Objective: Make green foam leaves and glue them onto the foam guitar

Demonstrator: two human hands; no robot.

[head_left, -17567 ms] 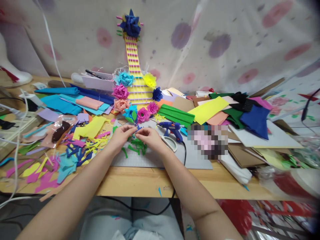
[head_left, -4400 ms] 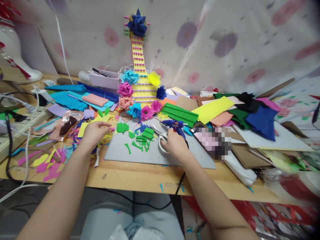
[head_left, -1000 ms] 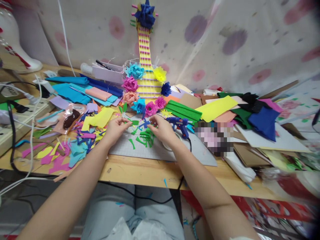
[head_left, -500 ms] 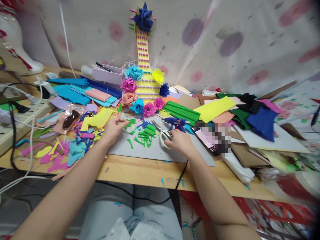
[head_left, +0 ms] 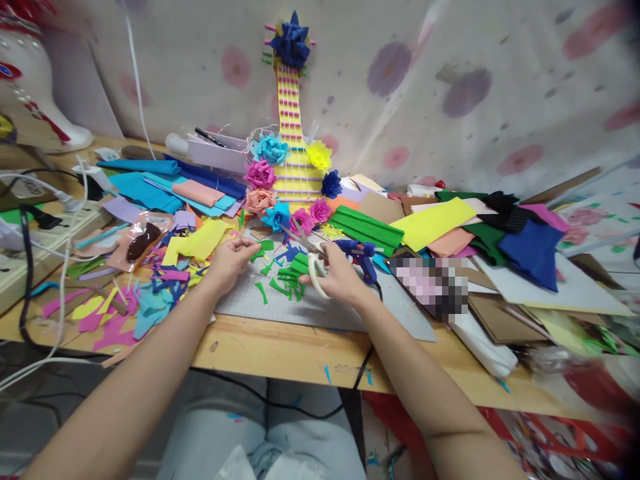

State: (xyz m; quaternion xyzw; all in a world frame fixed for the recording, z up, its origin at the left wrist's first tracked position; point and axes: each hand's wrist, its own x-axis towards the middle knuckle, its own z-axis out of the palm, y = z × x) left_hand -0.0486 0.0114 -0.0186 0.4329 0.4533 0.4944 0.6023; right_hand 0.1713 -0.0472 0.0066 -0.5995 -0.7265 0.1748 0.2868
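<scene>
My right hand is closed on the scissors, whose parted blades point up and to the left. Between the thumb and fingertips of my left hand is a small piece of green paper. Below and between the hands, cut green scraps and blue bits lie on a grey board. A blue glue gun rests just right of my right hand. Behind stands a yellow paper guitar, its lower body ringed with paper flowers and a dark blue flower at its top.
Colourful paper scraps and folded sheets cover the left side, beside a power strip with cables. To the right are folded green crepe paper, a phone and stacked paper. A black cord hangs over the table's front edge.
My right hand has lifted the scissors and moved left, towards my left hand, uncovering more of the glue gun. My left hand keeps its pinch on the green paper. The view has shifted slightly.
</scene>
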